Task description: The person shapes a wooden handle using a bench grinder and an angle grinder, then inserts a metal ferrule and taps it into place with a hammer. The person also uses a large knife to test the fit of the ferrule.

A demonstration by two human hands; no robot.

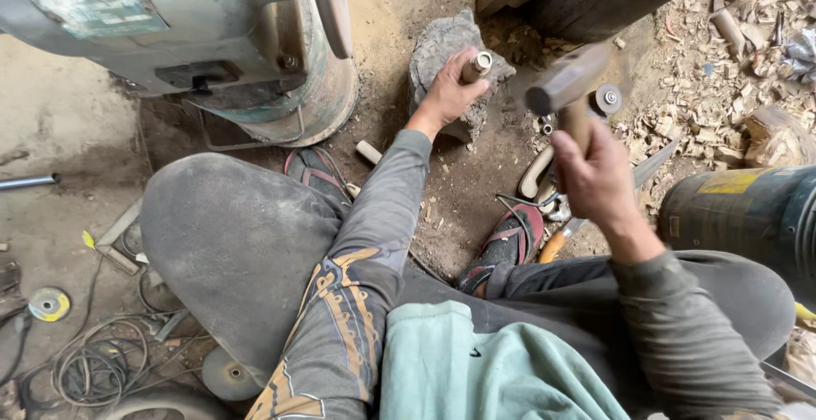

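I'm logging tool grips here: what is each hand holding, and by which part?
The left hand grips a short metal rod around its shaft, below the top. The right hand holds a hammer by its handle.

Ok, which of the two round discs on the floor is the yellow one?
The yellow disc, lying far left by the cables. The other disc is plain grey and sits lower, under the person's left knee, nearer the coiled wire.

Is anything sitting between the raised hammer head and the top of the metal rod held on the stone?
Nothing visible. The hammer, in the right hand, is raised to the right of the metal rod, which the left hand holds on the stone. Only bare ground shows between them.
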